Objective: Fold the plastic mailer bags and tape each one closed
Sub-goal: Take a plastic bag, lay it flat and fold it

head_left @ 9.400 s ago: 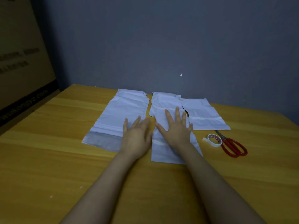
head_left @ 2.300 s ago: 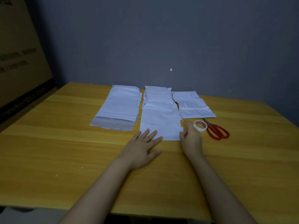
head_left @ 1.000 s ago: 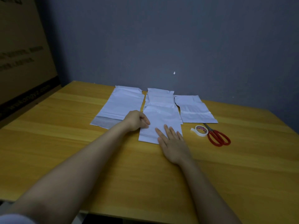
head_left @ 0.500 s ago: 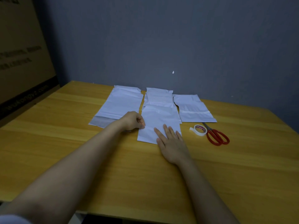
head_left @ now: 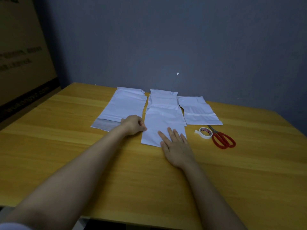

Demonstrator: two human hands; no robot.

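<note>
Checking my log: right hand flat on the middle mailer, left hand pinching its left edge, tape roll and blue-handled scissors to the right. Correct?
Not quite. The head view shows the scissors have red handles, not blue. The rest holds: the right hand lies flat on the middle mailer, the left hand pinches its left edge, and the tape roll lies to the right.

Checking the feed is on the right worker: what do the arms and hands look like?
The left forearm and right forearm are bare. The left hand and right hand wear no gloves, and no watch or ring shows. A sliver of pale sleeve shows high on the left arm, at the bottom-left corner.
</note>
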